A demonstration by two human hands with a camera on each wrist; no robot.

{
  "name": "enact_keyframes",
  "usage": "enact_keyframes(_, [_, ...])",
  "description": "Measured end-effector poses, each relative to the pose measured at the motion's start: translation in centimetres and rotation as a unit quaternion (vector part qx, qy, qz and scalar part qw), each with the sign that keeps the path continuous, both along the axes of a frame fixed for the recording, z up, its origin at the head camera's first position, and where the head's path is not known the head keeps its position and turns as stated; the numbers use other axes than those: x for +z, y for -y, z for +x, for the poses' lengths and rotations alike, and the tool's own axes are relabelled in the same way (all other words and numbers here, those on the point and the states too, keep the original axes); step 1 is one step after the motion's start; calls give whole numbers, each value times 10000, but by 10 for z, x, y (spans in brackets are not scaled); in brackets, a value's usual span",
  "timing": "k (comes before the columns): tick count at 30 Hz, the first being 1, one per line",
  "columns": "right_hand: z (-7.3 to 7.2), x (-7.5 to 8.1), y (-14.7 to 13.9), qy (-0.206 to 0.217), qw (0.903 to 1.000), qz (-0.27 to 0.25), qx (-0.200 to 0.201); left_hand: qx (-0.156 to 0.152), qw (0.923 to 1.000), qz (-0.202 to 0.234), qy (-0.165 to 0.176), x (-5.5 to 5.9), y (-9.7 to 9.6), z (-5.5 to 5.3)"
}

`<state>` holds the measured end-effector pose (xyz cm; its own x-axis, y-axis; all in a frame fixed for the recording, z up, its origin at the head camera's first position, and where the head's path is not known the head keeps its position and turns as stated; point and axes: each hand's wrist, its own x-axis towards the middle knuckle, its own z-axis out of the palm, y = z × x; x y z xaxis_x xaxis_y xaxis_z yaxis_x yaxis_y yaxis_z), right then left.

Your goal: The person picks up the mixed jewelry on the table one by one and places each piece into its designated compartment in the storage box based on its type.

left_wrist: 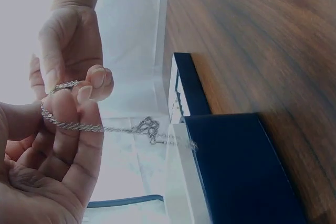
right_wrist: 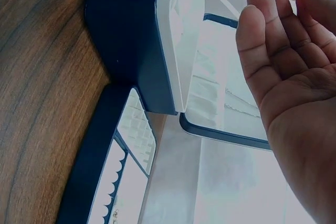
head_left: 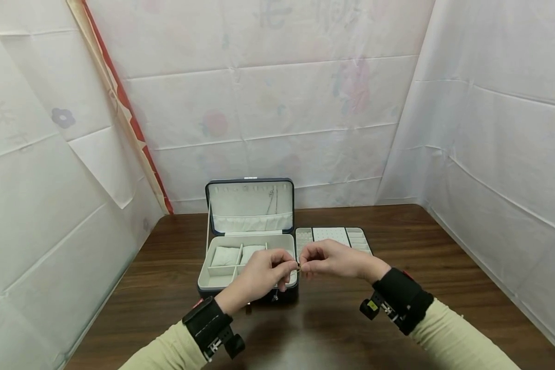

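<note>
A silver chain [left_wrist: 94, 127] runs between my two hands in front of the jewelry box, close over its right front corner. My left hand [head_left: 263, 272] pinches it at the fingertips, and a stretch of it crosses the fingers. From there a bunched length hangs down toward the box. My right hand [head_left: 335, 259] faces the left one, its thumb and fingertip pinching the short end of the chain. The open jewelry box [head_left: 201, 277], dark blue outside and cream inside, stands beneath the hands. Some of its compartments are hidden behind the left hand.
Inside the raised lid [head_left: 219, 198], thin silver necklaces [head_left: 272, 200] hang from hooks. Two cream cushions [head_left: 225, 256] lie in the back compartments. A divided jewelry tray [head_left: 328, 235] rests on the wooden table [head_left: 166, 288] right of the box. White sheets [head_left: 277, 103] enclose the table.
</note>
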<state>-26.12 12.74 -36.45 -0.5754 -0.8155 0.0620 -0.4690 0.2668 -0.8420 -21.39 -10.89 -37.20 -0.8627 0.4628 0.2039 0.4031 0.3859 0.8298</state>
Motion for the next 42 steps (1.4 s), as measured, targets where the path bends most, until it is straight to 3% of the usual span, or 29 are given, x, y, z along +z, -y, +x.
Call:
enact_keyframes(9, [2,-4,8,202,9994,-171,-215,29,9997,-126,-222,3,1,0])
enact_keyframes(23, [6,-5,16,-202,9978,95,-629,-1,9989,-86,-461,4,-1,1])
enact_keyframes(33, [4,-5,12,-795,9952,-266,-515,-14,9988,-110,-477,2,4,-1])
enact_keyframes(42, [3,0,13,-934,9899,-646,-855,-52,9987,-222,-456,2,6,-3])
